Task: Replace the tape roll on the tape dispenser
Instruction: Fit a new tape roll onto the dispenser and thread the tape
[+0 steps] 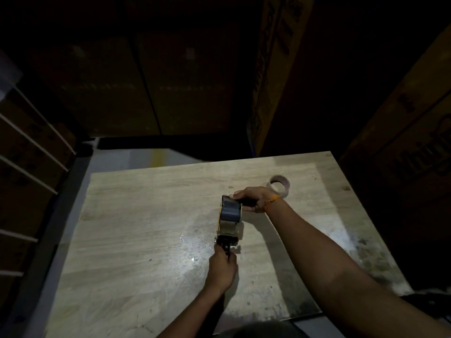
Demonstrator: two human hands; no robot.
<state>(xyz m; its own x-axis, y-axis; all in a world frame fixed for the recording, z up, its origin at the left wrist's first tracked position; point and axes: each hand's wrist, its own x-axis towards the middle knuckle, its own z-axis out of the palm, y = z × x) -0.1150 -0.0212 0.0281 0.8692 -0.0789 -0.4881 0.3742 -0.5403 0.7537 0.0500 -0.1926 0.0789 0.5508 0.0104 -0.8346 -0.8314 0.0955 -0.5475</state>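
Observation:
The tape dispenser (229, 217), black with yellow sides and a roll mounted in it, lies on the wooden table (136, 215) near its middle. My right hand (253, 197) grips the dispenser's far end, with an orange thread on the wrist. My left hand (223, 265) is closed on the black part at the dispenser's near end. A second tape roll (280, 185), pale and nearly used, lies flat on the table just beyond my right wrist.
Large cardboard boxes (402, 152) stand in the dark behind and to the right of the table. Shelving with white edges (31, 152) runs along the left. The table's near edge (305, 315) is close to my body.

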